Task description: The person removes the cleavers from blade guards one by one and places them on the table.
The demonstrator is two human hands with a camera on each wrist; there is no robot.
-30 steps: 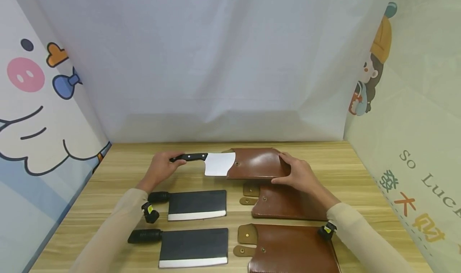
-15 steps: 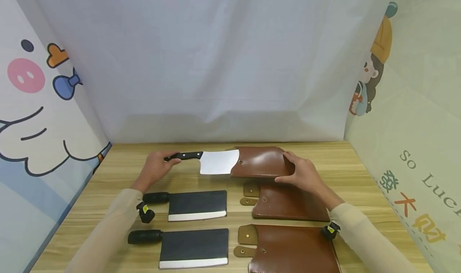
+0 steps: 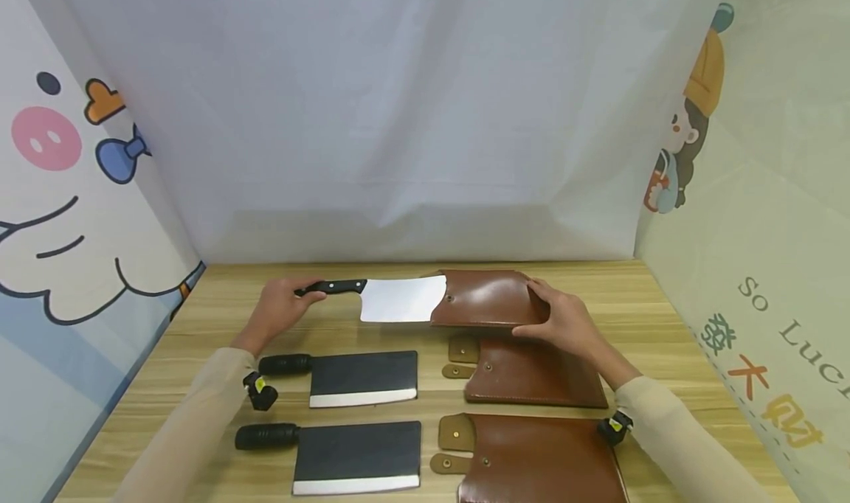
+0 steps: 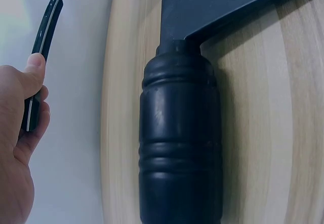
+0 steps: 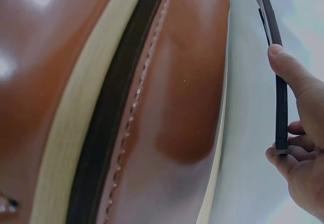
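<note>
My left hand [image 3: 277, 310] pinches the black riveted handle of a cleaver [image 3: 402, 299], with the thumb laid along the handle in the left wrist view. The cleaver's bright blade points right, its far part hidden inside a brown leather sheath [image 3: 494, 298]. At the sheath's right end my right hand [image 3: 561, 322] grips it between thumb and fingers. Cleaver and sheath are held level above the back of the table. In the right wrist view the sheath [image 5: 281, 102] shows edge-on in the fingers.
Two dark cleavers, an upper one [image 3: 364, 376] and a lower one [image 3: 357, 455], lie on the wooden table [image 3: 199, 318] at left, handles leftward. Two brown sheaths, an upper one [image 3: 538, 374] and a lower one [image 3: 544, 451], lie at right, straps unfastened. A white curtain [image 3: 412, 119] stands behind.
My left hand has drawn the cleaver leftward, so more of its blade shows outside the sheath. The right hand and sheath have shifted slightly to the right.
</note>
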